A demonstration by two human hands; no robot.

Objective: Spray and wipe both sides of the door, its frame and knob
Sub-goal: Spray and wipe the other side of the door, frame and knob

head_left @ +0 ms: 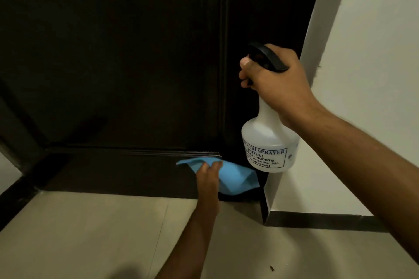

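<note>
the dark door (113, 52) filled most of the view, its bottom rail meeting the pale floor (90, 233). the white wall (374, 75) stood to the right. the spray bottle (269, 142) hung just beside the door's lower right corner, the right hand (276, 77) curled round its black trigger head. below it, the left hand (208, 174) pinched the blue cloth (235, 176) against the bottom rail. the risk, as i judged it: the bottle sat close above the cloth, so a careless squeeze could wet the wall or floor, and the loosely bunched cloth could miss the grooves (181, 154). no knob was in view.
</note>
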